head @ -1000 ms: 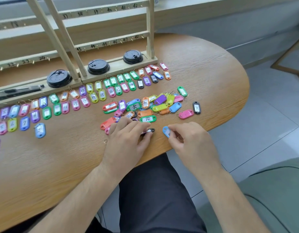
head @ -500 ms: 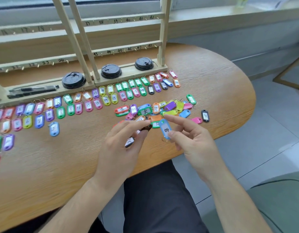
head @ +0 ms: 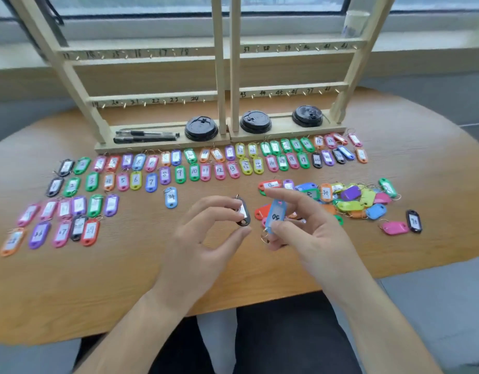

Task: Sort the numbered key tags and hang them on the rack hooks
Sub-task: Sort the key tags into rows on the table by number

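Observation:
My left hand (head: 203, 238) pinches a black key tag (head: 243, 213) between thumb and fingertips, lifted above the table. My right hand (head: 308, 233) pinches a light blue key tag (head: 275, 215) that reads 50 upside down, its ring hanging below. Rows of coloured numbered tags (head: 219, 168) lie sorted in front of the wooden rack (head: 227, 76), whose hooks carry handwritten numbers and hold no tags. A loose pile of unsorted tags (head: 351, 197) lies behind my right hand. A single blue tag marked 39 (head: 171, 197) lies alone left of my hands.
Three black cup lids (head: 255, 121) and some black pens (head: 146, 136) sit on the rack's base. More sorted tags (head: 60, 222) lie at the left. A pink tag (head: 394, 227) and a black tag (head: 414, 221) lie apart at the right. The wooden table (head: 125, 279) curves away on the right.
Both hands picked a tag off the table and raised it. The view tilted up and shifted left, so the whole rack and the left rows came into sight.

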